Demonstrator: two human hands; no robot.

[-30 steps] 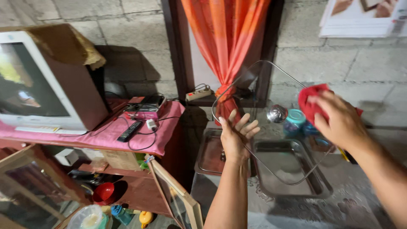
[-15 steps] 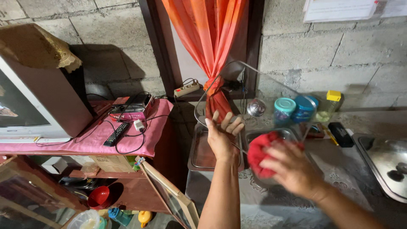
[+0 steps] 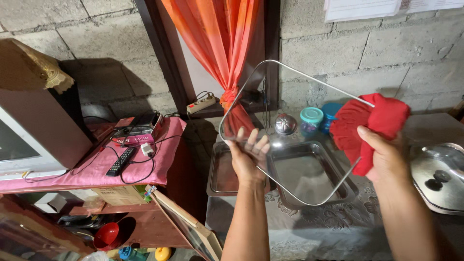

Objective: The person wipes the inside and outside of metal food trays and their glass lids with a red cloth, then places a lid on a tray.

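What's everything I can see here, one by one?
glass tray lid: 1, clear with metal rim, held up over the counter
cloth: 1, red, against the lid's right edge
metal trays: 2, silver, on the counter under the lid
jars: 2, teal and blue lids, behind the trays
pot lid: 1, silver, right edge of the counter
curtain: 1, orange, knotted, in the doorway
television: 1, grey, far left
remote: 1, black, on the pink tablecloth
power strip: 1, white, by the doorway
left hand: flat behind the glass
right hand: gripping the cloth
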